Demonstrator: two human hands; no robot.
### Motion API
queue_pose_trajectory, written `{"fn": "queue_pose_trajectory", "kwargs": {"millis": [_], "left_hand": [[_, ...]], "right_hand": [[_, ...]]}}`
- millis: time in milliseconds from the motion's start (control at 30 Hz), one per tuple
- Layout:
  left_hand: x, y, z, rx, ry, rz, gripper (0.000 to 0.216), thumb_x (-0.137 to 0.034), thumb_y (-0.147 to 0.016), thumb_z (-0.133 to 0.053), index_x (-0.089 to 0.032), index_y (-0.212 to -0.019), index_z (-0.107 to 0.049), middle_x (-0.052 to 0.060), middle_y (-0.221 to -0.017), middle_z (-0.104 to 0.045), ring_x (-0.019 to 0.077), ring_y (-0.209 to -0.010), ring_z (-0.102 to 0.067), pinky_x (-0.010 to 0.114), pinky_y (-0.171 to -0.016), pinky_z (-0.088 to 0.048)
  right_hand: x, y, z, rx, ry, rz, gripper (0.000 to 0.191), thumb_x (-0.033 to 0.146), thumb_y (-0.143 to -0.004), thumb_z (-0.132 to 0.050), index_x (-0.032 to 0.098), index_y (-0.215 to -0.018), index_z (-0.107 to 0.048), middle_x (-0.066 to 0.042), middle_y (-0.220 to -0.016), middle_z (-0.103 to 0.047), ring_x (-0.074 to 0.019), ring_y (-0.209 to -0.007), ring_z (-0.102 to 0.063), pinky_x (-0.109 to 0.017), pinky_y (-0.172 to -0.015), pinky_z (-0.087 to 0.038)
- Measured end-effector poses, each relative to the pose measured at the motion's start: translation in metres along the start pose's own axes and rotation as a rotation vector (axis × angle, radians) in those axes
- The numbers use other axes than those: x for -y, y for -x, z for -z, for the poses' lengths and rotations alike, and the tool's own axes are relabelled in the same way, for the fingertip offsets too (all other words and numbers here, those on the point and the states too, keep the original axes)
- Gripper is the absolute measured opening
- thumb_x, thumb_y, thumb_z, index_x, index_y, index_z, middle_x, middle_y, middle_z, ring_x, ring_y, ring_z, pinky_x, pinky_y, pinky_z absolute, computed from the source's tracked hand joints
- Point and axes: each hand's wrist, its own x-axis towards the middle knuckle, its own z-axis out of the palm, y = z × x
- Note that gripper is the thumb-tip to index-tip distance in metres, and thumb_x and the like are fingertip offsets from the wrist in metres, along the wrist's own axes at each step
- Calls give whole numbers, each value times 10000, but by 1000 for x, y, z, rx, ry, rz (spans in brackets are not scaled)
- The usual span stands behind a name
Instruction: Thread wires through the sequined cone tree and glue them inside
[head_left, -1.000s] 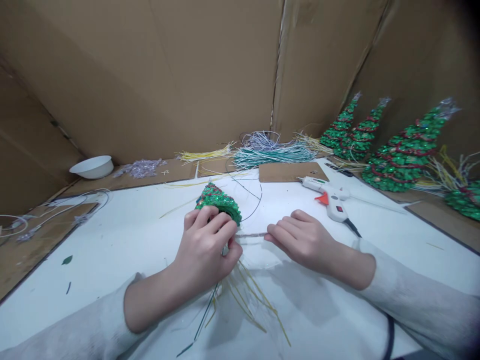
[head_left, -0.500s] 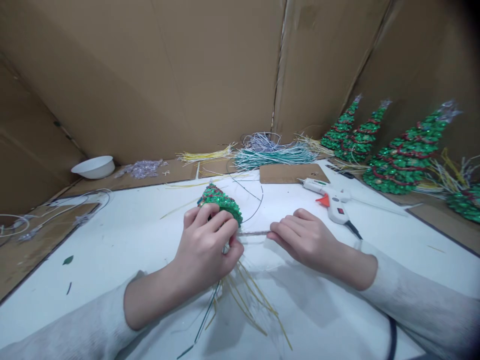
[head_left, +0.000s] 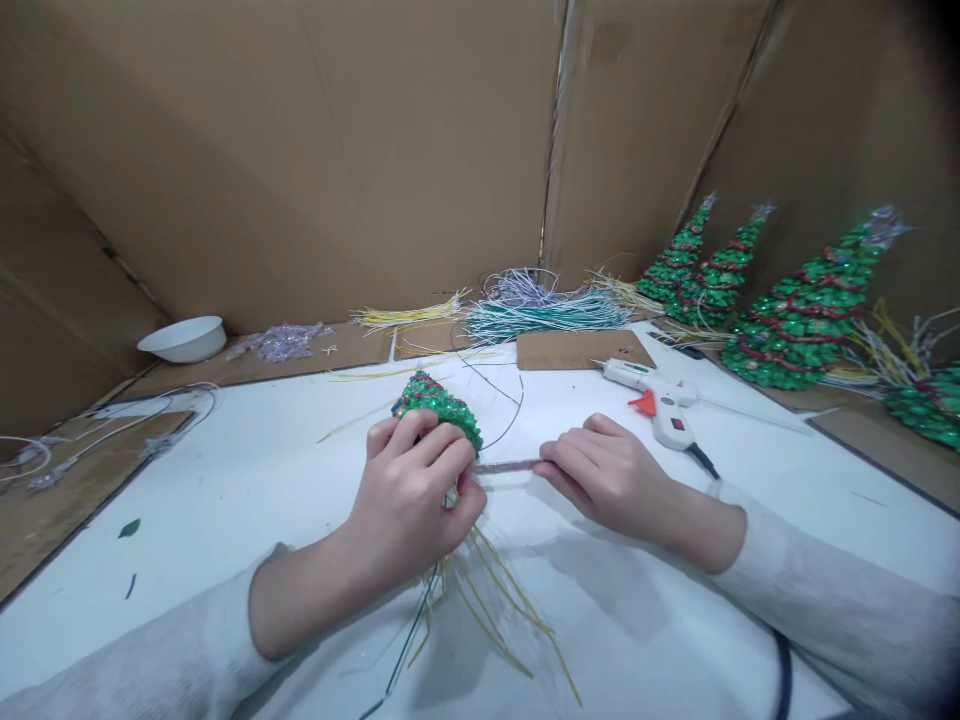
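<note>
On white table (head_left: 225, 500) | left hand (head_left: 409, 495) grips green tree (head_left: 441, 405), base hidden | right hand (head_left: 604, 472) pinches thin strand (head_left: 506, 466), material unclear

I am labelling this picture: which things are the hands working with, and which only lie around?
In use: left hand gripping the small green sequinned cone tree; right hand pinching the thin silvery strand; thin yellow and green wires beneath it.
Lying about: white plastic glue gun; round white bowl; teal and white wire bundle; finished green sequinned trees.
</note>
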Motion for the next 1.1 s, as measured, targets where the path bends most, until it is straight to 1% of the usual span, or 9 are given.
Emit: {"fn": "queue_pose_trajectory", "kwargs": {"millis": [200, 467, 600, 667, 767, 867, 967, 1033, 1100], "left_hand": [[-1, -1, 1, -6, -3, -16, 114, -115, -699, -572, -203, -640, -528, -19, -683, -653, 205, -815, -530, 375, -764, -313], [0, 1, -1, -4, 2, -32, 112, -117, -706, -568, -199, -647, -520, -21, -707, -662, 205, -823, -537, 376, -761, -315], [5, -2, -3, -11, -5, -42, 109, -117, -715, -566, -202, -659, -528, -22, -726, -670, 207, -838, -541, 379, -774, -314], [9, -4, 0, -19, -15, -21, 120, -113, -724, -560, -207, -657, -526, -25, -724, -672, 210, -838, -538, 381, -778, -311], [9, -8, 5, -53, -1, 11, 123, -119, -739, -564, -220, -671, -542, -27, -728, -673, 208, -824, -535, 375, -759, -307], [4, -10, 10, -101, 31, -22, 102, -129, -746, -572, -217, -698, -556, -22, -731, -668, 198, -801, -533, 364, -738, -304], [1, -11, 10, -58, 56, -48, 96, -127, -768, -536, -196, -700, -539, -4, -728, -652, 200, -809, -525, 361, -731, -305], [1, -11, 8, -14, 67, -56, 115, -130, -788, -509, -188, -691, -531, 6, -723, -641, 204, -818, -522, 360, -730, -307], [3, -12, 6, -2, 64, -61, 122, -143, -801, -512, -187, -692, -544, 7, -721, -640, 203, -818, -521, 357, -730, -306]], "right_hand": [[0, -2, 1, -7, 1, -8, 228, 198, -907, -431, 148, -709, -532, 5, -553, -549, -111, -507, -454, -286, -569, -249], [-1, -3, 0, -8, 36, -16, 250, 206, -885, -428, 156, -665, -536, 10, -527, -510, -118, -507, -418, -291, -571, -255], [-8, -1, 1, -8, 53, 6, 255, 209, -870, -448, 156, -633, -528, 13, -515, -495, -116, -495, -405, -290, -564, -253], [-15, 2, 3, -10, 61, 4, 279, 234, -873, -462, 165, -606, -506, 21, -495, -475, -113, -484, -393, -286, -562, -251], [-26, 6, 6, -22, 65, -90, 303, 314, -884, -482, 164, -623, -501, 21, -508, -475, -108, -488, -396, -279, -577, -264], [-29, 6, 7, -37, 56, -127, 345, 406, -878, -498, 154, -642, -509, 14, -523, -477, -109, -498, -405, -279, -590, -273], [-27, 5, 6, -38, 47, -92, 374, 451, -859, -519, 151, -637, -508, 13, -522, -482, -110, -502, -410, -280, -585, -266], [-27, 5, 4, -48, 54, -92, 378, 458, -855, -524, 151, -634, -505, 14, -520, -487, -108, -499, -405, -280, -584, -262], [-26, 6, 3, -59, 62, -97, 381, 460, -852, -527, 153, -629, -501, 19, -514, -484, -107, -493, -393, -282, -585, -260]]}}
